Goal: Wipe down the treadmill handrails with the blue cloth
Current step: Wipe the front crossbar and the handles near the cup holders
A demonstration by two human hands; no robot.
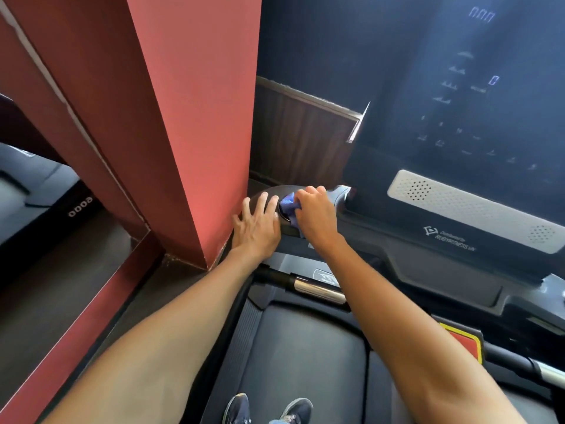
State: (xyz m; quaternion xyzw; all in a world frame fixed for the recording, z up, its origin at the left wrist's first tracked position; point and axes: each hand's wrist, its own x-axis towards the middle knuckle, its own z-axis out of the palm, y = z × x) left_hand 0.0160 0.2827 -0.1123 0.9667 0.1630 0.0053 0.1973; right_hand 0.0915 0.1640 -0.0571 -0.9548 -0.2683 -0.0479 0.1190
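Observation:
The blue cloth (pixel 289 203) is bunched under my right hand (pixel 315 214), whose fingers curl around it and press it onto the black left handrail (pixel 282 229) where it meets the console. My left hand (pixel 256 223) lies flat with spread fingers on the outer end of the same handrail, right beside the cloth. A second grip bar with a chrome sensor section (pixel 318 289) runs below my right forearm. Most of the cloth is hidden beneath my right hand.
A red pillar (pixel 183 133) stands tight against the handrail's left side. The dark console screen (pixel 458 102) and its grey speaker strip (pixel 477 209) rise to the right. The treadmill belt (pixel 305 356) and my shoes (pixel 269 408) are below. A red safety key pad (pixel 464 341) sits at right.

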